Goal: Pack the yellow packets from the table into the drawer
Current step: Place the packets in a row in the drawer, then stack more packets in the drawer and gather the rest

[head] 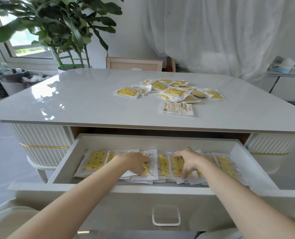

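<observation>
The left hand [136, 163] lies on a yellow packet inside the drawer [62, 163]. Its fingertips are hidden, so I cannot tell if it pinches or only presses. The right hand [186, 161] has its fingers spread and touches the drawer packets [96, 160], holding nothing. Behind the drawer, up on the table [91, 100], a pile of packets [174, 90] waits. One face-down packet [177, 108] lies nearest the drawer. The packets look slippery, so a push could make the row slide and bunch up. The drawer's back sits under the table, out of sight.
</observation>
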